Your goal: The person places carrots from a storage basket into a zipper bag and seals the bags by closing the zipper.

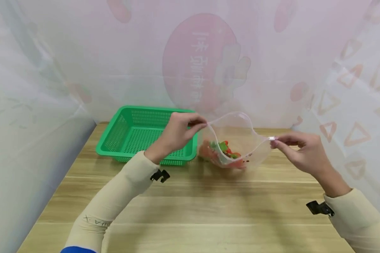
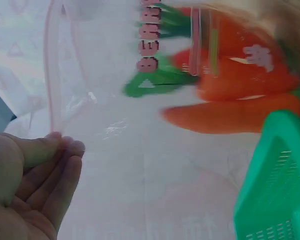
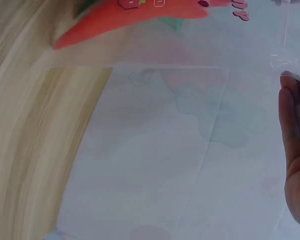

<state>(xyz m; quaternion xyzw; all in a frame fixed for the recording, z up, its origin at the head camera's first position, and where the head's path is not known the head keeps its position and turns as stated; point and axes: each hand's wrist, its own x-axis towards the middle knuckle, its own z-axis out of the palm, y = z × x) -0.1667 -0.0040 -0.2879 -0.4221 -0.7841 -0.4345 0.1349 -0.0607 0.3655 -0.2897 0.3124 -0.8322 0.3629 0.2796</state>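
Observation:
A clear plastic zip bag [image 1: 260, 154], its mouth spread open, hangs between the two hands over the table. The left hand [image 1: 181, 130] pinches the left corner of the mouth between thumb and fingers. At the right end, by a white slider [image 1: 271, 138], the right hand [image 1: 303, 153] pinches the zip edge. Orange and red vegetable-shaped pieces with green parts lie in the bottom of the bag. In the left wrist view one is a carrot [image 2: 235, 117], seen through plastic with pink lettering. An orange-red tapered piece [image 3: 115, 25] shows in the right wrist view.
A green perforated basket [image 1: 145, 155] stands left of the bag, behind the left forearm. Its visible floor is bare. The wooden table [image 1: 208, 218] reaches back to a pale printed curtain [image 1: 129, 52], which also hangs along both sides.

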